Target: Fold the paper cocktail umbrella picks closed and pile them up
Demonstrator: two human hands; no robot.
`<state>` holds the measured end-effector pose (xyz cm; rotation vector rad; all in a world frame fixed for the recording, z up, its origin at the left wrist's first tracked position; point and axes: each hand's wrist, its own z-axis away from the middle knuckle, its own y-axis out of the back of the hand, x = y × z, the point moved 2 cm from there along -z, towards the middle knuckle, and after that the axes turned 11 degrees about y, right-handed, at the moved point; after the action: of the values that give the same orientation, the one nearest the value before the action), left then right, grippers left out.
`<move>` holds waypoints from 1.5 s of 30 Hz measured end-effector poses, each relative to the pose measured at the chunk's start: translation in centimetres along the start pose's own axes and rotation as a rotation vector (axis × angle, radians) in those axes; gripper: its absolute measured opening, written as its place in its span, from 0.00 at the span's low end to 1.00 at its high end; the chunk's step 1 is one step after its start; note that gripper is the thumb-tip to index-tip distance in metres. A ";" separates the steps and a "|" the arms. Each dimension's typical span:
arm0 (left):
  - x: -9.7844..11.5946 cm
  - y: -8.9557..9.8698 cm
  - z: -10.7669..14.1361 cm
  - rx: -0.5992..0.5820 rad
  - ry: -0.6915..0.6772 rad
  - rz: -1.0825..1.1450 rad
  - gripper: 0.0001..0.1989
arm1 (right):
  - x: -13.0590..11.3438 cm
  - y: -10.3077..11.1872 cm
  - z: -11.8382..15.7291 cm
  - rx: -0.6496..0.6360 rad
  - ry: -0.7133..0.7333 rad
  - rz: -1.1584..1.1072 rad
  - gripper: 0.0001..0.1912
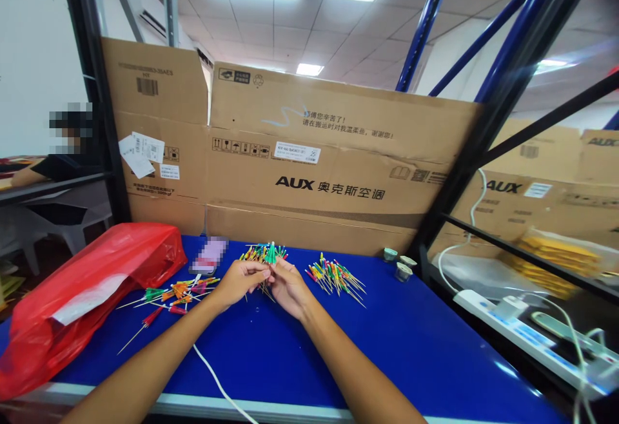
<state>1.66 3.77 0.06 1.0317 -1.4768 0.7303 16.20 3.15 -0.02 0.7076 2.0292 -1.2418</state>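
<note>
Taking 12 o'clock as straight ahead of the hands, a crumpled, glossy red plastic bag (82, 301) lies at far 9 o'clock on a flat blue work table (367, 353). Nearer at 9 o'clock is a loose scatter of thin wooden cocktail picks with coloured tufts (171, 295). At 11 o'clock sits a flat rectangular object, pixelated too heavily to identify (209, 255).

The slim left hand (239, 282) reaches in from the lower left, its fingers closed and extended toward the middle. Its fingertips meet the right hand (290, 289), which is curled into a tight pinch. Between them, a small bunch of tufted wooden picks with a green tuft on top (271, 254) stands roughly upright, its long axis pointing toward 12 o'clock. The right hand appears to grip the shafts, while the left hand's hold is hidden. Both hands are about equally near.

Just behind, at 12 o'clock, stands a tight cluster of multicoloured tufted picks (264, 253). At 3 o'clock, a fanned heap of yellow-, red- and green-tufted picks (336, 279) lies on the blue surface.
</note>
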 end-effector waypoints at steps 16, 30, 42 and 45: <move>1.2 2.0 0.0 0.348 -0.109 0.091 0.15 | 0.4 0.0 0.1 -0.155 0.143 0.746 0.14; 0.1 1.9 -0.1 0.161 0.086 0.102 0.19 | -1.9 -1.0 0.4 -0.377 0.313 1.058 0.14; -0.1 3.6 -0.5 0.395 0.068 0.100 0.18 | -3.5 -0.3 2.2 -0.829 0.260 1.441 0.09; -0.4 3.7 -0.6 0.402 0.079 0.090 0.18 | -2.6 -0.4 2.3 -0.860 0.280 1.495 0.10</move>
<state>-1.40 5.94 0.14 1.2255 -1.3427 1.1523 18.10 0.63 1.40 1.4748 1.2877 0.5589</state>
